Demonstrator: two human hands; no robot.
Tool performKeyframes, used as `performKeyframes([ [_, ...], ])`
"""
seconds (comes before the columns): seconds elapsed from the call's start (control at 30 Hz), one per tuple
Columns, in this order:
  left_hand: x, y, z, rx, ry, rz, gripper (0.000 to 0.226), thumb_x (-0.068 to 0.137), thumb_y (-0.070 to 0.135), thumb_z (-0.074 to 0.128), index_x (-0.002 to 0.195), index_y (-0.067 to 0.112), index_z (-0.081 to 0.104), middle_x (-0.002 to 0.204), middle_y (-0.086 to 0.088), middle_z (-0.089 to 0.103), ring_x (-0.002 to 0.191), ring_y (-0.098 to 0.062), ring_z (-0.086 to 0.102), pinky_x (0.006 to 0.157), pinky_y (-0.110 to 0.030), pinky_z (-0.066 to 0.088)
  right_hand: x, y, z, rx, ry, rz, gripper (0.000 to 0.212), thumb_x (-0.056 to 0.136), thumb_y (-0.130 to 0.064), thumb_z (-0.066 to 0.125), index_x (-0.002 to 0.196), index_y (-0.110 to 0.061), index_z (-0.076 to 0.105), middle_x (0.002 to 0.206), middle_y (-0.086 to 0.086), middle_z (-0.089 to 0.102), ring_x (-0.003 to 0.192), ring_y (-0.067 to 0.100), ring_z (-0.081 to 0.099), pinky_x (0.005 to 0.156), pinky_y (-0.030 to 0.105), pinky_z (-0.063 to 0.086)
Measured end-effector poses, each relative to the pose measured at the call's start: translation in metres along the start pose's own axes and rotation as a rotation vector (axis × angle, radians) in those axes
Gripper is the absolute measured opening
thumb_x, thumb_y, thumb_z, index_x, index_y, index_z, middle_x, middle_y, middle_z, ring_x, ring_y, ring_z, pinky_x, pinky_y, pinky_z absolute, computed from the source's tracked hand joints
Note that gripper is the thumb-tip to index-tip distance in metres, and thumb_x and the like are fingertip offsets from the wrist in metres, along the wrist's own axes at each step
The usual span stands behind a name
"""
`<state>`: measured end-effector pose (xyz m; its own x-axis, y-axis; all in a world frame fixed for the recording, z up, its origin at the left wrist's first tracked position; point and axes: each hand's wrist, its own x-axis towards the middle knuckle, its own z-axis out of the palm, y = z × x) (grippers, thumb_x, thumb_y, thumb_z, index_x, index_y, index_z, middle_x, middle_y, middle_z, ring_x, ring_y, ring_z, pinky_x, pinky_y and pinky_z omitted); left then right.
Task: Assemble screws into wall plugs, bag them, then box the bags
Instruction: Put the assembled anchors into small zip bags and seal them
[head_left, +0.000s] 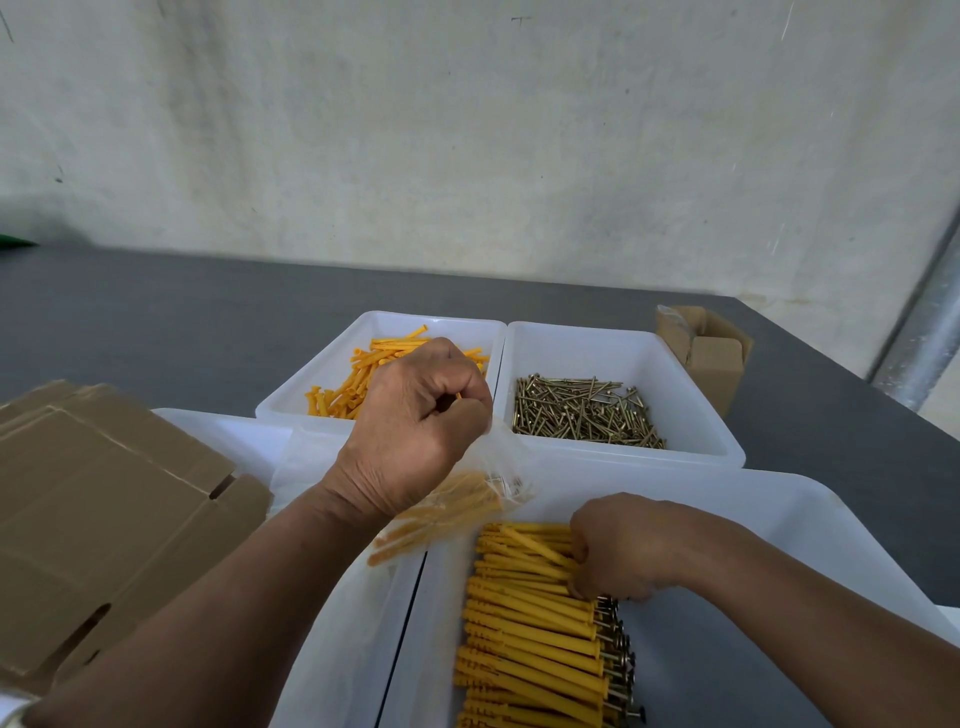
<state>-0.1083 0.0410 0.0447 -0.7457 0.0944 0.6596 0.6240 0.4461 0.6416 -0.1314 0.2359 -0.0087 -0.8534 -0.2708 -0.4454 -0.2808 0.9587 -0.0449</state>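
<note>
My left hand grips the top of a clear plastic bag that holds several yellow plugs with screws and hangs over the near trays. My right hand curls its fingers round a few assembled yellow plugs at the top of a neat row lying in the near white tray. Screw heads stick out at the right ends of the row. Behind, one white tray holds loose yellow wall plugs and the tray to its right holds loose brass screws.
Flattened cardboard boxes are stacked at the left on the dark grey table. A small open cardboard box stands at the back right. Another white tray lies under the bag. A pale wall closes the far side.
</note>
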Motion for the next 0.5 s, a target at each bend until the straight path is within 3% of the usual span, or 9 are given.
performKeyframes([
  [0.17, 0.000, 0.000, 0.000, 0.002, 0.000, 0.007, 0.013, 0.062, 0.008, 0.050, 0.054, 0.008, 0.060, 0.069, -0.014, 0.058, 0.069, -0.028, 0.055, 0.064, -0.045, 0.047, -0.003, -0.001, -0.002, -0.012, -0.013, -0.006, 0.024, 0.085, -0.023, 0.060, 0.063, -0.016, 0.053, 0.059, 0.001, 0.056, 0.048, 0.014, 0.057, 0.043, 0.020, 0.043],
  [0.33, 0.000, -0.001, 0.000, -0.002, 0.003, 0.005, 0.013, 0.062, 0.008, 0.050, 0.054, 0.009, 0.060, 0.069, -0.013, 0.058, 0.069, -0.027, 0.055, 0.064, -0.044, 0.047, -0.008, -0.004, -0.005, -0.070, 0.005, -0.028, 0.008, 0.084, -0.019, 0.057, 0.079, -0.013, 0.060, 0.073, 0.000, 0.055, 0.063, 0.013, 0.052, 0.051, 0.022, 0.039],
  [0.5, 0.000, 0.000, 0.000, 0.003, 0.000, 0.010, 0.013, 0.063, 0.007, 0.050, 0.054, 0.005, 0.060, 0.069, -0.012, 0.058, 0.069, -0.026, 0.055, 0.065, -0.043, 0.046, -0.019, -0.003, -0.015, 0.100, -0.023, -0.013, 0.027, 0.087, -0.014, 0.055, 0.110, -0.008, 0.068, 0.093, 0.011, 0.074, 0.070, 0.018, 0.068, 0.057, 0.023, 0.052],
])
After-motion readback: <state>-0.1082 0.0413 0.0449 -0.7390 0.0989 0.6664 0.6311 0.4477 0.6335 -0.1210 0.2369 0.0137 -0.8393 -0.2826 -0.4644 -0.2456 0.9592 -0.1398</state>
